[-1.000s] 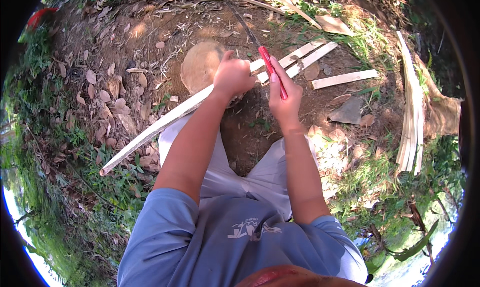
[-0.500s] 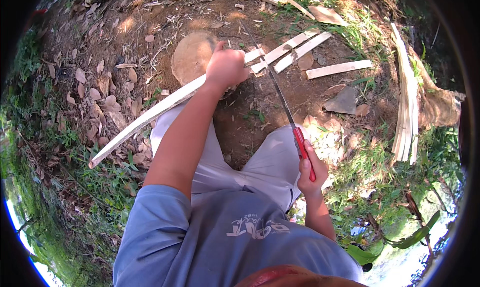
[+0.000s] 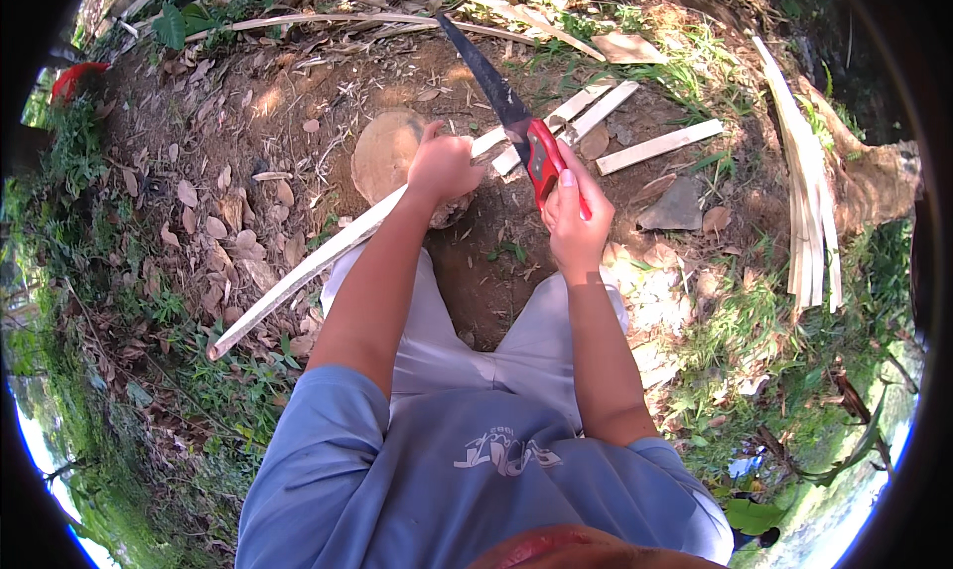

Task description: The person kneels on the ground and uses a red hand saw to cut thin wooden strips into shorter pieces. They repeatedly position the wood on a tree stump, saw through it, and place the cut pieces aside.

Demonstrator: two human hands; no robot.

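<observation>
While the left hand point(image 3: 444, 167) stayed clenched around the long bamboo slat point(image 3: 328, 256), pinning it across the round wooden chopping block point(image 3: 382, 152), the right hand point(image 3: 574, 221) had swung back up from beside the person's thigh, where it hung half a second earlier. It now gripped the red handle of the hand saw point(image 3: 511, 112) firmly, fingers wrapped and thumb along the top. The dark blade pointed up and away from the person, its near end meeting the slat just right of the left hand. A second earlier the saw sat in much the same forward spot, so it had gone back and come forward again in one full stroke. By my judgement the cut through the slat was still under way, since the slat ran unbroken from the leaf-strewn ground at lower left up to the block. Short cut slat pieces point(image 3: 635, 137) lay on the bare soil beyond the saw, and a bundle of thin bamboo strips point(image 3: 809, 202) rested well apart at the right, near a tree root.
</observation>
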